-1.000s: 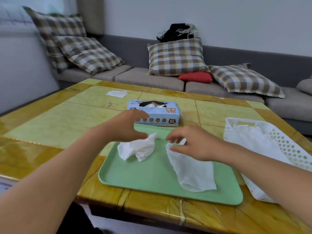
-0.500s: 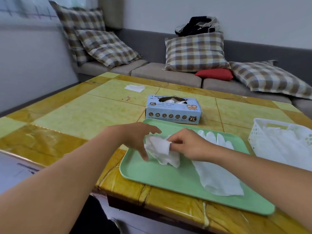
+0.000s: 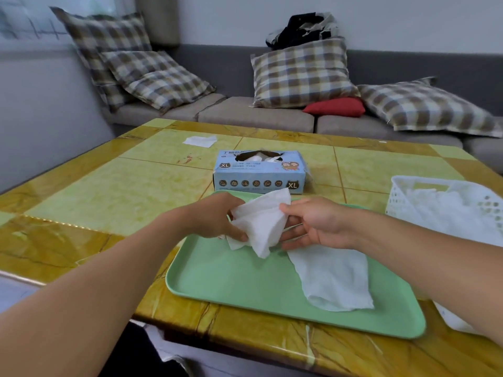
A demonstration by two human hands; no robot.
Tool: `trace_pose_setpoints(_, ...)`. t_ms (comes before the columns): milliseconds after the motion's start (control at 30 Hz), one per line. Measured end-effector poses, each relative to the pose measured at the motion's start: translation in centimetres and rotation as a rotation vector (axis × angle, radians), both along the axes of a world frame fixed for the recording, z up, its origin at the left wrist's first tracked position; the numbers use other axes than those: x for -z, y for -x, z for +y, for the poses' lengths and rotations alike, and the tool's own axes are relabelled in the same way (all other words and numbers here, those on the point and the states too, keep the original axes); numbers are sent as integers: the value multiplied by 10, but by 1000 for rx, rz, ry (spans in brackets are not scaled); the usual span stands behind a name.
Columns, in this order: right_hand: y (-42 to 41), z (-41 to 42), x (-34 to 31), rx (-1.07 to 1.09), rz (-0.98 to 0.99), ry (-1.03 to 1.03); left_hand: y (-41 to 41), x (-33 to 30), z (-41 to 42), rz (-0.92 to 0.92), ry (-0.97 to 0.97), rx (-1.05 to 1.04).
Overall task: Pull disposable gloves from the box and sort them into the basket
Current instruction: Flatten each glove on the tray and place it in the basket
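Observation:
A crumpled white glove (image 3: 261, 221) is lifted just above the green tray (image 3: 245, 284). My left hand (image 3: 217, 216) grips its left side and my right hand (image 3: 313, 223) pinches its right edge with the thumb, the other fingers stretched beneath. A second white glove (image 3: 332, 278) lies flat on the tray's right half. The blue glove box (image 3: 258, 172) stands behind the tray, its top slot open with white gloves showing. At the right edge sits the white perforated basket (image 3: 400, 197) with several gloves inside.
A small white sheet (image 3: 200, 140) lies on the yellow-green table (image 3: 117, 191) at the back left. Behind the table runs a grey sofa with plaid cushions (image 3: 302, 74) and a red pillow (image 3: 334, 107). The table's near edge is close to me.
Both hands have raised the crumpled glove off the tray and are spreading it between them. The view has shifted, so the basket now sits further right.

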State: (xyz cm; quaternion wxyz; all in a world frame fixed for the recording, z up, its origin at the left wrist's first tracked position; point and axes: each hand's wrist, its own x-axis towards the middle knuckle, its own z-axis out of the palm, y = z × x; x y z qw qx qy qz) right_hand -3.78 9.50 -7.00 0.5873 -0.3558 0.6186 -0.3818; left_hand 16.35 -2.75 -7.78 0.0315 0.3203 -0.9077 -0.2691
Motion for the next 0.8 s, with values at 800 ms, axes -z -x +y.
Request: trace_pose_setpoints(800,-1,22,-1,257,-27,240,36,-15,39,658,-546,-387)
